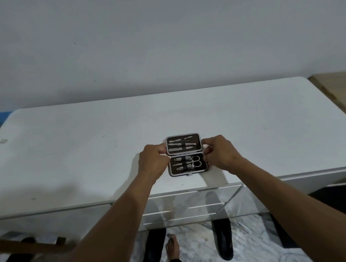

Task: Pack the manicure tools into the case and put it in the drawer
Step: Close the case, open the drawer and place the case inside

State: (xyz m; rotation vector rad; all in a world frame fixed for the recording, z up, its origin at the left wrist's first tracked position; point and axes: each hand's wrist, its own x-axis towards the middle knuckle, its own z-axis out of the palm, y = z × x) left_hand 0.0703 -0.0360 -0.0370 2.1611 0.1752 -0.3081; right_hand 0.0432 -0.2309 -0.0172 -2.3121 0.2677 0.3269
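Fingers (161,150) of the left hand (153,162) and the right hand (219,154) are curled, pinching the side edges of the open case (184,173) about its hinge line. The case lies near the front edge of the desk (66,161), about mid-width. The step appears to be closing. Fold the far half (182,134) squarely onto the near half, both sides together, and confirm no tool stands proud. The far half holds slim tools. The near half holds scissors (196,161) and smaller tools. The drawers (183,211) below appear closed.
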